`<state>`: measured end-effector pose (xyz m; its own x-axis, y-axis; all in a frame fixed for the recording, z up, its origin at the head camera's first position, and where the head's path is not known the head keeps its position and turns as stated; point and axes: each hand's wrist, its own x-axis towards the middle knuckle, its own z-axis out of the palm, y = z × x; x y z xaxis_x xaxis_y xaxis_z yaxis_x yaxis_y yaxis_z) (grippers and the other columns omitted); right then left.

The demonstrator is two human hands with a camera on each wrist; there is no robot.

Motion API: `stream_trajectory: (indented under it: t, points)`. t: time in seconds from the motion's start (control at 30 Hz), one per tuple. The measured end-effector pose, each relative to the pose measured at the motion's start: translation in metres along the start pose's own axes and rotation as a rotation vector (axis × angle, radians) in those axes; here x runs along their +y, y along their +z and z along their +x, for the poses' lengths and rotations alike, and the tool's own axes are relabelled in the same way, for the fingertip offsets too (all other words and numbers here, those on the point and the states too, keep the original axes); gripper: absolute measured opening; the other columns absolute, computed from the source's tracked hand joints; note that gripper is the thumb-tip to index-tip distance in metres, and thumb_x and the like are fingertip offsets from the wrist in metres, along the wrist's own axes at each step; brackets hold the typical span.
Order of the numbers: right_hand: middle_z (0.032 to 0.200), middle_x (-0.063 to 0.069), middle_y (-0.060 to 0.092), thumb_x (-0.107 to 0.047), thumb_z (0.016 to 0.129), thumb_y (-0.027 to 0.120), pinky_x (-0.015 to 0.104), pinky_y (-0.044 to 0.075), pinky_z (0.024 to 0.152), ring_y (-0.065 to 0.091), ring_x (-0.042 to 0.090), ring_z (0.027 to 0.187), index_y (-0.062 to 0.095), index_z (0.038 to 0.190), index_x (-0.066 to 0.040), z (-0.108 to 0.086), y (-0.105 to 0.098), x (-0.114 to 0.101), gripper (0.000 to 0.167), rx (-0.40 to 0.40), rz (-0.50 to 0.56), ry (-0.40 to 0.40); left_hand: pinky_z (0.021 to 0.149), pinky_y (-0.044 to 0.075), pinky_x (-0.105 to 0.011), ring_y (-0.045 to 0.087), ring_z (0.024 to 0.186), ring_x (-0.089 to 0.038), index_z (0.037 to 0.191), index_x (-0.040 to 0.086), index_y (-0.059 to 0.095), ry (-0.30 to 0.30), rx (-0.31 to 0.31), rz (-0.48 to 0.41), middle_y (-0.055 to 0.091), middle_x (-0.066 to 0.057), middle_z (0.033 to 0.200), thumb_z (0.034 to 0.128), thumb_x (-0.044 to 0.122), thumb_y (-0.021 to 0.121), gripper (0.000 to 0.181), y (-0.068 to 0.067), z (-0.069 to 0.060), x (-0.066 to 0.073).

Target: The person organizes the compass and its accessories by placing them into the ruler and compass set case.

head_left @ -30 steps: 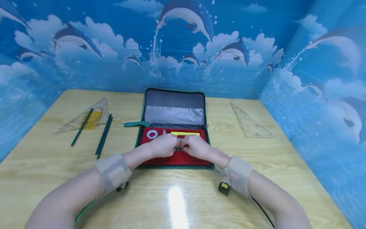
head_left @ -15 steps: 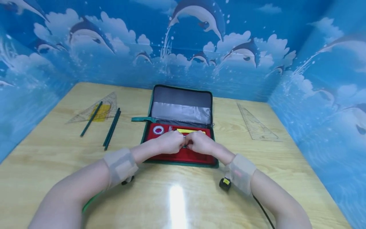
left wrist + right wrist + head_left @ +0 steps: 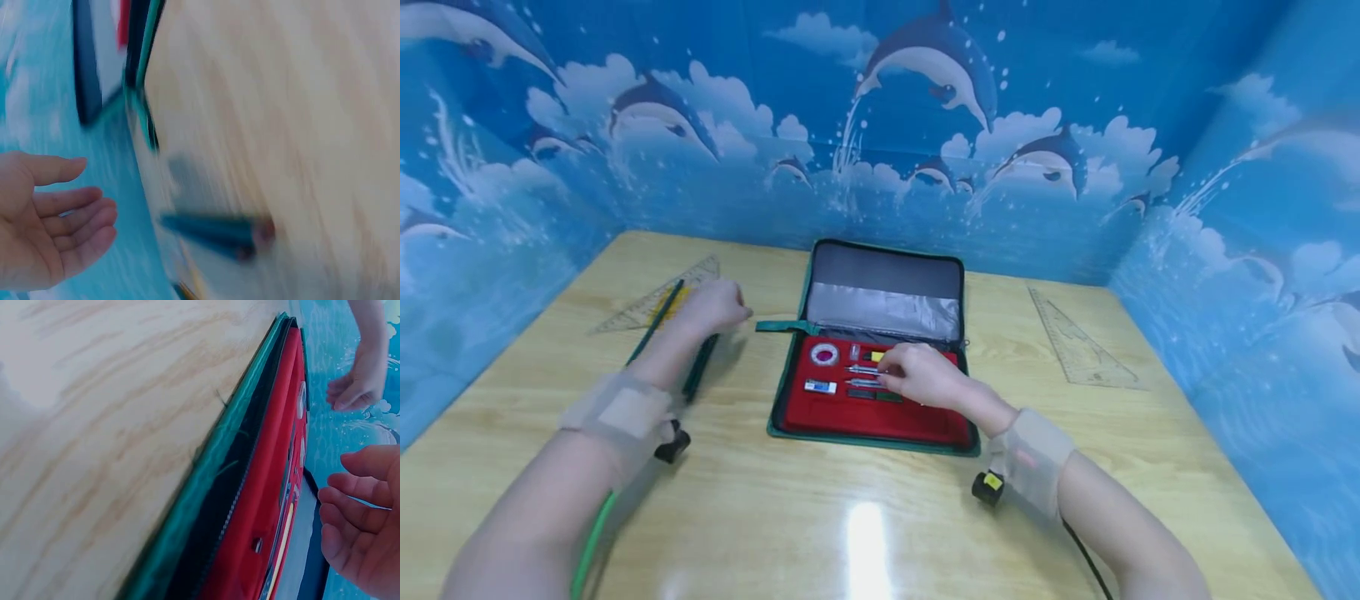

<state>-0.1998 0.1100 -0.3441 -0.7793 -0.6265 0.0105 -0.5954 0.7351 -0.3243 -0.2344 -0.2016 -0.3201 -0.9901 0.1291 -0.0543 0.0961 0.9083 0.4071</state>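
My left hand (image 3: 711, 307) hangs over the left side of the table, near dark green pencils (image 3: 699, 367); in the left wrist view the hand (image 3: 59, 219) is empty, fingers loosely bent, with the pencils (image 3: 212, 232) lower right. My right hand (image 3: 921, 375) hovers over the right half of an unzipped case with a red insert (image 3: 857, 419). The right wrist view shows this hand (image 3: 365, 519) empty, its fingers loosely bent. Two slim metal tools (image 3: 862, 369) lie left of its fingertips, with a white-and-blue block (image 3: 820, 387) and a white ring (image 3: 824, 355) further left.
Another green pencil (image 3: 647, 335) lies across a clear triangular ruler (image 3: 625, 317) and something yellow at the left. A second clear triangle (image 3: 1099, 377) lies at the right. The case's grey lid (image 3: 887, 271) stands raised before a blue dolphin-print backdrop (image 3: 722, 200).
My left hand has left the case and moved left to above the pencils. My right hand stays over the case, its fingers now apart from the left hand, and the tools in the insert are uncovered.
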Motion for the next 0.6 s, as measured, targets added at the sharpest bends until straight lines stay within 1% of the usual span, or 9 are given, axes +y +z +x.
stream_trajectory:
  t: [0.07, 0.1, 0.17, 0.23, 0.3, 0.33, 0.37, 0.5, 0.6]
  points:
    - [0.096, 0.002, 0.064, -0.019, 0.089, 0.063, 0.024, 0.047, 0.066, 0.054, 0.008, 0.072, 0.068, 0.105, -0.006, 0.000, 0.001, -0.002, 0.021, -0.013, 0.008, -0.009, 0.046, 0.034, -0.029, 0.032, 0.043, -0.012, 0.056, 0.008, 0.043, -0.066, -0.001, -0.029, 0.034, 0.002, 0.049, 0.0887, 0.018, 0.057, 0.037, -0.006, -0.001, -0.022]
    - [0.097, 0.002, 0.064, -0.019, 0.089, 0.062, 0.024, 0.047, 0.067, 0.054, 0.008, 0.074, 0.068, 0.105, -0.006, 0.000, 0.001, -0.002, 0.022, -0.018, 0.010, -0.014, 0.049, 0.039, -0.032, 0.038, 0.046, -0.014, 0.062, 0.002, 0.048, -0.108, -0.013, -0.042, 0.041, -0.001, 0.052, 0.0890, 0.020, 0.057, 0.034, -0.008, -0.002, -0.030]
    - [0.100, 0.002, 0.064, -0.020, 0.090, 0.062, 0.025, 0.048, 0.070, 0.055, 0.010, 0.079, 0.068, 0.107, -0.006, -0.002, 0.003, -0.003, 0.023, -0.021, 0.013, -0.023, 0.053, 0.042, -0.034, 0.043, 0.047, -0.016, 0.068, -0.002, 0.052, -0.159, -0.054, -0.053, 0.046, -0.003, 0.054, 0.0884, 0.022, 0.059, 0.032, -0.008, -0.004, -0.043]
    - [0.103, 0.004, 0.064, -0.020, 0.090, 0.062, 0.026, 0.048, 0.073, 0.057, 0.011, 0.083, 0.067, 0.107, -0.006, -0.003, 0.004, -0.003, 0.023, -0.020, 0.003, -0.030, 0.055, 0.043, -0.034, 0.046, 0.049, -0.016, 0.069, -0.002, 0.054, -0.179, -0.117, -0.034, 0.049, -0.003, 0.055, 0.0868, 0.024, 0.061, 0.032, -0.007, -0.006, -0.050]
    - [0.104, 0.003, 0.064, -0.021, 0.089, 0.063, 0.026, 0.048, 0.075, 0.057, 0.011, 0.085, 0.067, 0.108, -0.006, -0.004, 0.005, -0.001, 0.024, -0.015, -0.010, -0.028, 0.052, 0.042, -0.029, 0.045, 0.046, -0.012, 0.061, 0.002, 0.054, -0.189, -0.171, -0.032, 0.047, 0.000, 0.050, 0.0849, 0.023, 0.063, 0.033, -0.004, -0.005, -0.054]
    - [0.104, 0.003, 0.065, -0.021, 0.089, 0.063, 0.026, 0.048, 0.075, 0.057, 0.011, 0.085, 0.068, 0.108, -0.007, -0.004, 0.005, 0.000, 0.024, -0.012, -0.017, -0.027, 0.049, 0.040, -0.026, 0.042, 0.043, -0.010, 0.057, 0.007, 0.051, -0.189, -0.186, -0.041, 0.045, 0.002, 0.048, 0.0843, 0.022, 0.064, 0.034, -0.002, -0.005, -0.055]
    - [0.104, 0.003, 0.065, -0.021, 0.089, 0.063, 0.026, 0.048, 0.075, 0.057, 0.011, 0.085, 0.068, 0.108, -0.007, -0.004, 0.005, 0.001, 0.024, -0.009, -0.023, -0.023, 0.049, 0.041, -0.025, 0.044, 0.044, -0.010, 0.056, 0.008, 0.050, -0.192, -0.196, -0.057, 0.045, 0.002, 0.049, 0.0836, 0.021, 0.065, 0.034, -0.001, -0.005, -0.055]
    - [0.101, 0.001, 0.066, -0.022, 0.089, 0.063, 0.025, 0.048, 0.071, 0.055, 0.009, 0.078, 0.068, 0.106, -0.009, -0.006, 0.007, 0.005, 0.023, -0.013, -0.028, -0.005, 0.051, 0.048, -0.027, 0.051, 0.048, -0.012, 0.069, 0.001, 0.052, -0.218, -0.188, -0.130, 0.051, -0.002, 0.053, 0.0822, 0.015, 0.066, 0.024, 0.004, -0.007, -0.053]
    - [0.100, 0.001, 0.066, -0.023, 0.089, 0.063, 0.025, 0.048, 0.072, 0.056, 0.009, 0.078, 0.068, 0.106, -0.009, -0.008, 0.010, 0.008, 0.023, -0.023, -0.043, 0.003, 0.053, 0.051, -0.029, 0.054, 0.051, -0.014, 0.077, -0.003, 0.051, -0.247, -0.165, -0.176, 0.053, -0.006, 0.057, 0.0809, 0.012, 0.066, 0.022, 0.008, -0.007, -0.052]
